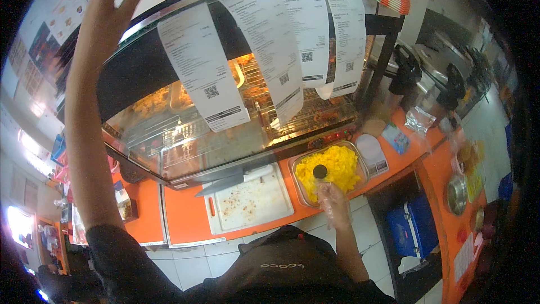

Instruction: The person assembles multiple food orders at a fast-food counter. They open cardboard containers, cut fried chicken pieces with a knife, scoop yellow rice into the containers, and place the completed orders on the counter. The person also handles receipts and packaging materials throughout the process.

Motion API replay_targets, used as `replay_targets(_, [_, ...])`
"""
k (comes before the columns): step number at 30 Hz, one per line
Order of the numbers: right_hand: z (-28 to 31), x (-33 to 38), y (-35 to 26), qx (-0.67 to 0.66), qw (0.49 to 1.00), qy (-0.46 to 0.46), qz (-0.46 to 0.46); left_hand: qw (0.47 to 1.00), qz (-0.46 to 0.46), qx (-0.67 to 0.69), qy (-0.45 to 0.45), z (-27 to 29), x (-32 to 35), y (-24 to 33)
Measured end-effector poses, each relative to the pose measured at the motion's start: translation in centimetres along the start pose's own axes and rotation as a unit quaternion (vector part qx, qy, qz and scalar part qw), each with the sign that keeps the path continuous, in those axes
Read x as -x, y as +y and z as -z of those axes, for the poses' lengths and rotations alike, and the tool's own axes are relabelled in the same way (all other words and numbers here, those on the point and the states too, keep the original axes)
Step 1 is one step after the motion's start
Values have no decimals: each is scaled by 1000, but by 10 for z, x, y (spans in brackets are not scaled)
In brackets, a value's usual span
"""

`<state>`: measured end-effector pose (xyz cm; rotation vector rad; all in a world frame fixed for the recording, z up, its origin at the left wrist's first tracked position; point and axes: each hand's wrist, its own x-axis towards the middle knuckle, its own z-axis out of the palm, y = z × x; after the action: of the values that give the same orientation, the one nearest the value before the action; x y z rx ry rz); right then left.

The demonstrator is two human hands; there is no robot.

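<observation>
Scooping seemingly under way: clear-gloved right hand (333, 198) grips round black-ended tool (320, 171) over heaped yellow food (344, 163) in rectangular metal tray (300, 190), 4 o'clock; left hand (107, 1) raised at 10, loosely open, apparently empty; next likely calls for level lift.

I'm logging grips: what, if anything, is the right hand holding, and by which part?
The right hand appears to hold a black round-ended object; the gripped part is hidden.
</observation>
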<state>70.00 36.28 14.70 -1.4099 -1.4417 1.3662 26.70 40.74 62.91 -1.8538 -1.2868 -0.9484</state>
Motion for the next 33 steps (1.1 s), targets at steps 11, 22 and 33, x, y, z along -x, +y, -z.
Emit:
replay_targets(11, [-13,2,14,-52,997,19,48,473,440,475,-598,-58,469,199])
replay_targets(22, [-38,66,23,25,999,30,21,446,809,-12,-383,8,867,273])
replay_targets(33, [-86,102,9,4,1000,-11,-25,793,594,48,123,51,715,-7])
